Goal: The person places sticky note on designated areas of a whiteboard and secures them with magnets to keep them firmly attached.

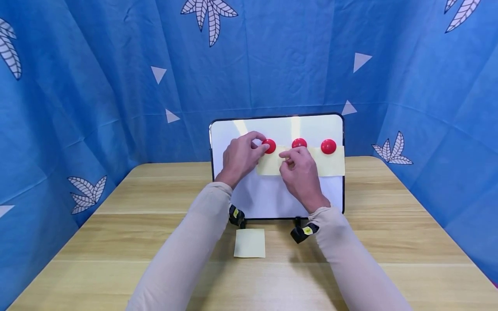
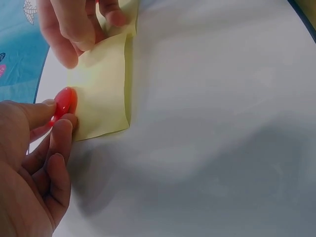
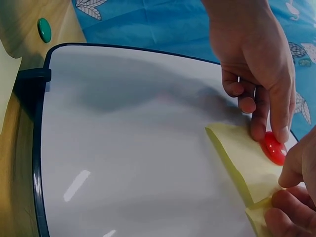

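My left hand (image 1: 242, 156) pinches a red round magnet (image 2: 63, 101) between thumb and fingers. That magnet sits at the upper edge of a yellow sticky note (image 2: 101, 94) on a white magnetic board (image 1: 272, 203). At the same note's upper right corner is my right hand (image 1: 301, 178), its thumb and index finger close together and seemingly pinching the paper; the fingertips partly hide the contact. Further right, two more red magnets, a middle one (image 1: 299, 142) and a right one (image 1: 328, 146), lie along the tops of yellow notes (image 1: 330, 164), partly covered by my right hand.
Another yellow sticky note (image 1: 250, 243) lies on the wooden table (image 1: 389, 242) before the board. Dark feet support the board's lower edge. A green magnet (image 3: 44, 30) shows in the right wrist view. Blue patterned curtain (image 1: 272, 56) surrounds the table.
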A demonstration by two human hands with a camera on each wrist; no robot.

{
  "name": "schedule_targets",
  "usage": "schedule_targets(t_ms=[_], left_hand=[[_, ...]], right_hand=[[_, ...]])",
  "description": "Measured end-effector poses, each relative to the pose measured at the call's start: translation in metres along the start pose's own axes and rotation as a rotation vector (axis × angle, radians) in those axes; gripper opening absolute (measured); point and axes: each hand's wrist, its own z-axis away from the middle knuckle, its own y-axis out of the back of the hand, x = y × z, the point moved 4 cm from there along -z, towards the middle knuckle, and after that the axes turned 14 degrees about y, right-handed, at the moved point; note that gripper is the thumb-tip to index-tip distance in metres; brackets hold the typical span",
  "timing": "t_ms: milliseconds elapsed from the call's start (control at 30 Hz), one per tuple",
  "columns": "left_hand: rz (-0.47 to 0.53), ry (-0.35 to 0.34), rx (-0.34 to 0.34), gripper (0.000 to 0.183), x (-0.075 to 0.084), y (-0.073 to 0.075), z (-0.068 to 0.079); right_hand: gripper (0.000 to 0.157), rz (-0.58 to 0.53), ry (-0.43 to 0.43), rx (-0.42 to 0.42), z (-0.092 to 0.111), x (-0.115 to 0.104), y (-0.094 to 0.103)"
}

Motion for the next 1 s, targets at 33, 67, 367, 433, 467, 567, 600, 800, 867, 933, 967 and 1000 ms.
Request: schedule_targets(t_ms=[33,67,367,433,467,567,600,800,867,933,967,1000], left_hand=[[-0.001,0.006,0.0,0.033,0.0,0.0,0.0],[-0.001,0.011,0.0,0.034,0.0,0.0,-0.001],[-0.01,0.036,0.028,0.03,-0.001,0.003,-0.002],[-0.002,0.05,0.028,0.028,-0.002,0.004,-0.002],[0.007,0.057,0.028,0.028,-0.002,0.005,-0.002],[0.05,0.087,0.017,0.029,-0.006,0.008,-0.001],[0.065,0.098,0.011,0.029,-0.007,0.008,-0.001],[0.094,0.102,0.0,0.027,-0.017,0.012,0.005],[0.093,0.095,0.003,0.026,-0.02,0.013,0.007],[0.09,0.092,0.004,0.026,-0.023,0.014,0.009],[0.093,0.093,0.0,0.026,-0.025,0.014,0.011],[0.092,0.093,-0.003,0.026,-0.026,0.014,0.012]], right_hand=[[0.022,0.001,-0.004,-0.004,0.0,0.0,0.0],[0.022,0.002,-0.008,-0.01,0.0,-0.001,-0.001],[0.023,0.011,-0.013,-0.017,-0.001,-0.002,-0.001],[0.023,0.013,-0.013,-0.015,-0.001,-0.003,-0.001],[0.022,0.014,-0.014,-0.014,-0.001,-0.003,-0.002],[0.021,0.015,-0.022,-0.007,-0.002,-0.004,-0.002],[0.02,0.016,-0.027,-0.003,-0.002,-0.004,-0.002],[0.017,-0.008,-0.075,0.015,-0.001,-0.003,-0.001],[0.015,-0.029,-0.089,0.008,0.0,-0.003,-0.001],[0.014,-0.05,-0.096,-0.008,0.001,-0.004,-0.001],[0.013,-0.062,-0.098,-0.019,0.001,-0.004,-0.001],[0.012,-0.073,-0.102,-0.034,0.002,-0.004,-0.001]])
